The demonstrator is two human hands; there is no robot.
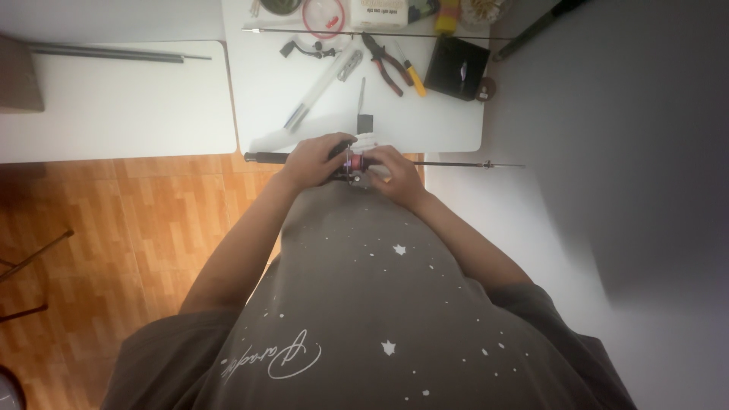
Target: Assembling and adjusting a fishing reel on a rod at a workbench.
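I hold a thin dark fishing rod (pixel 448 163) crosswise in front of my body, just off the near edge of the white table (pixel 425 129). My left hand (pixel 315 158) grips the rod's thick dark handle, whose butt sticks out to the left. My right hand (pixel 395 173) is closed on the small reel (pixel 357 162) with a pink spool mounted on the rod between both hands. The rod's slim tip section runs right past my right hand.
On the white table lie red-handled pliers (pixel 385 67), a yellow-handled tool (pixel 414 78), a black box (pixel 456 67), a white tube-like tool (pixel 323 83), a red ring (pixel 324 17) and a second long thin rod (pixel 364 33). Another white table (pixel 114 99) stands left, above a wooden floor (pixel 121 228).
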